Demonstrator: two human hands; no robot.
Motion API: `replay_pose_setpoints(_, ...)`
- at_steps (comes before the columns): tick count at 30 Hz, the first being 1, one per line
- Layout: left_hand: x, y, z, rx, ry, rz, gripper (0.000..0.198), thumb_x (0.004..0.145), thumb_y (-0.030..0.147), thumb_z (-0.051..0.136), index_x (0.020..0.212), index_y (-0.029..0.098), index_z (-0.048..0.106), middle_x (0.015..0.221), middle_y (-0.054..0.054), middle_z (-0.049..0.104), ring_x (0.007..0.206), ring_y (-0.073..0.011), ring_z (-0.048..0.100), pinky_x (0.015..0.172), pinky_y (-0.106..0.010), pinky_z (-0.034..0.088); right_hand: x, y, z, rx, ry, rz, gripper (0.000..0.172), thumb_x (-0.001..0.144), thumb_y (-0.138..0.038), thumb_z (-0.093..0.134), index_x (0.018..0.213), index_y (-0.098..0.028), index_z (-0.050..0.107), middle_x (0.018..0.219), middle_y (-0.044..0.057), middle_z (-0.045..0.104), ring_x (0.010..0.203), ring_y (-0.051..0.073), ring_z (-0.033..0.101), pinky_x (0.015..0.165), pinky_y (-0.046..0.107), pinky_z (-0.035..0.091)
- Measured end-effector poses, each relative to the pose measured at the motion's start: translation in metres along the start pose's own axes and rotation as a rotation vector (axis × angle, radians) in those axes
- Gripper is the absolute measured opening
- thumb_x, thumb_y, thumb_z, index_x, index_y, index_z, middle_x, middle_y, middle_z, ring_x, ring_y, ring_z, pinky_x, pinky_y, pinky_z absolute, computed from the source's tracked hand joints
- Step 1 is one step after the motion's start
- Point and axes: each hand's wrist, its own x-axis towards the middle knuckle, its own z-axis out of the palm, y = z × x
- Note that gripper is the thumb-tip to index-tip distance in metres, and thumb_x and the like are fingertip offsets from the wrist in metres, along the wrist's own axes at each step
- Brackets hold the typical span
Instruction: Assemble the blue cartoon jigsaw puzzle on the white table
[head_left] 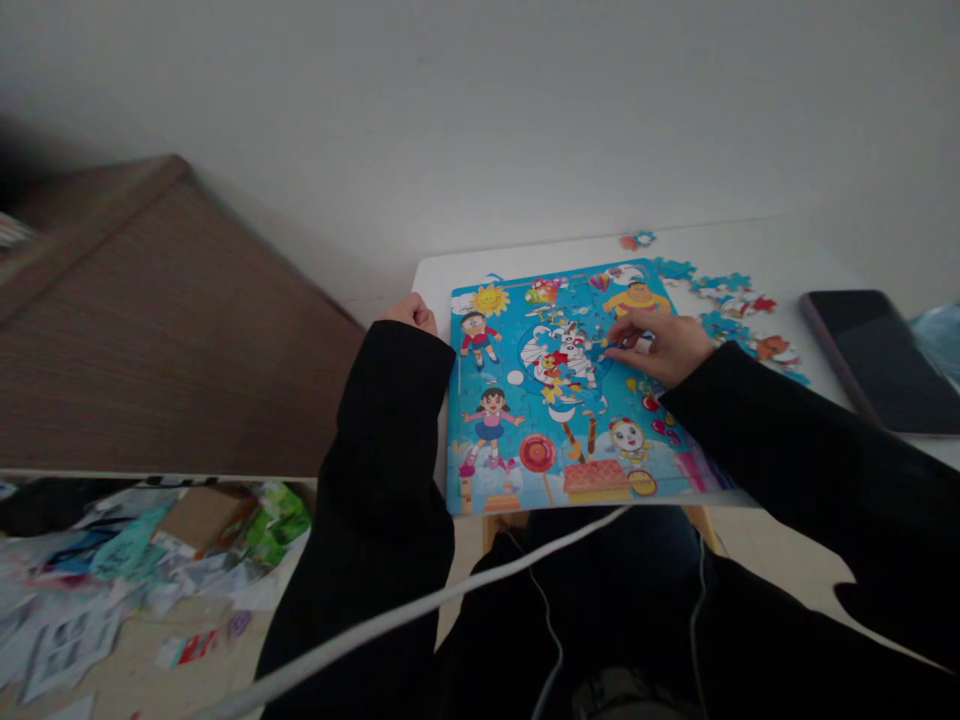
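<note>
1. R hand: fingers narrow, tips pinched on a small blue piece, held down on the puzzle just right of ctr. The piece is tiny in view, so its shape and long axis can't be read.
2. L hand: curled at the puzzle's far-left corner, by the left edge of the surface. The fingers are mostly hidden; I can't tell if they grip or just rest.
3. Key relation: the piece sits at my R fingertips, left of the palm. R hand is on it; L hand is well apart, across the puzzle's width. Puzzle long axis runs near–far, skewed a little. Its near edge appears to overhang the surface.
4. Loose pcs: scattered just right of the puzzle's far-right corner, right of and beyond my R hand. A stray pair lies farther off.
5. Phone: face up, screen dark, right of the loose pcs, not touching them.
6. Writing: none legible. Puzzle print is cartoon figs, a sun, a lollipop and a house. No brand shows on the phone.
7. Cable: white, crosses my lap on the near side.
</note>
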Motion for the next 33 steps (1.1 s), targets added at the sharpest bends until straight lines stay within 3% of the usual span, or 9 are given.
replay_pose_setpoints(4,-0.001,-0.001,0.0,-0.034,0.012,-0.001,0.032,0.067,0.012,0.051,0.055,0.019,0.022,0.049,0.004,0.023,0.05,-0.0107,0.023,0.05,-0.026,0.022,-0.003,-0.005,0.002,0.152,0.027,0.069,0.02,0.072,-0.041,0.062,0.08,-0.023,0.065,0.068,0.0,0.065,0.06,0.014,0.059,0.052,0.025,0.045)
replay_pose_setpoints(9,0.0,-0.001,0.002,-0.029,0.004,0.008,0.032,0.068,0.016,0.052,0.055,0.02,0.023,0.048,0.004,0.026,0.048,-0.0111,0.024,0.048,-0.027,0.023,-0.005,-0.004,0.002,0.295,0.058,0.145,0.031,0.073,-0.04,0.062,0.096,-0.021,0.068,0.078,0.003,0.069,0.069,0.016,0.062,0.055,0.025,0.047)
replay_pose_setpoints(15,0.003,0.003,0.0,0.035,-0.092,-0.04,0.029,0.068,0.02,0.053,0.056,0.02,0.028,0.05,0.004,0.033,0.049,-0.0108,0.03,0.048,-0.024,0.029,-0.002,-0.006,0.002,0.294,-0.029,0.101,0.026,0.072,-0.044,0.06,0.081,-0.02,0.068,0.071,0.003,0.067,0.063,0.015,0.061,0.051,0.024,0.047)
replay_pose_setpoints(19,0.002,0.003,0.002,-0.006,-0.058,-0.011,0.029,0.068,0.019,0.054,0.056,0.019,0.027,0.049,0.004,0.032,0.048,-0.0101,0.028,0.048,-0.025,0.027,-0.003,-0.007,0.005,0.276,-0.062,0.028,0.025,0.076,-0.042,0.055,0.08,-0.019,0.064,0.068,0.003,0.065,0.062,0.015,0.06,0.052,0.025,0.048)
replay_pose_setpoints(24,0.003,-0.004,0.012,-0.089,0.018,0.062,0.031,0.067,0.02,0.053,0.054,0.019,0.024,0.046,0.005,0.027,0.046,-0.0109,0.024,0.047,-0.027,0.022,-0.002,-0.008,0.011,0.221,-0.072,-0.097,0.022,0.084,-0.038,0.044,0.087,-0.02,0.056,0.092,0.008,0.068,0.084,0.021,0.063,0.075,0.038,0.051)
replay_pose_setpoints(28,0.003,-0.006,0.019,-0.101,0.047,0.085,0.03,0.068,0.021,0.052,0.053,0.02,0.027,0.046,0.005,0.028,0.046,-0.0105,0.024,0.047,-0.026,0.022,0.003,-0.016,0.022,0.068,-0.086,-0.153,0.024,0.089,-0.033,0.031,0.094,-0.021,0.051,0.121,0.01,0.06,0.123,0.028,0.044,0.104,0.058,0.024)
replay_pose_setpoints(30,0.002,-0.005,0.021,-0.12,0.059,0.107,0.031,0.069,0.02,0.052,0.053,0.02,0.026,0.047,0.006,0.027,0.046,-0.0096,0.024,0.047,-0.025,0.023,0.005,-0.019,0.026,0.033,-0.165,-0.143,0.026,0.089,-0.031,0.028,0.103,-0.021,0.048,0.124,0.009,0.058,0.129,0.027,0.037,0.108,0.058,0.016)
replay_pose_setpoints(33,0.002,-0.004,0.022,-0.125,0.066,0.123,0.032,0.069,0.019,0.052,0.052,0.019,0.026,0.047,0.006,0.026,0.047,-0.0085,0.024,0.047,-0.023,0.023,0.004,-0.019,0.029,0.082,-0.282,-0.185,0.028,0.089,-0.03,0.027,0.109,-0.021,0.044,0.126,0.009,0.056,0.129,0.024,0.038,0.106,0.053,0.027)
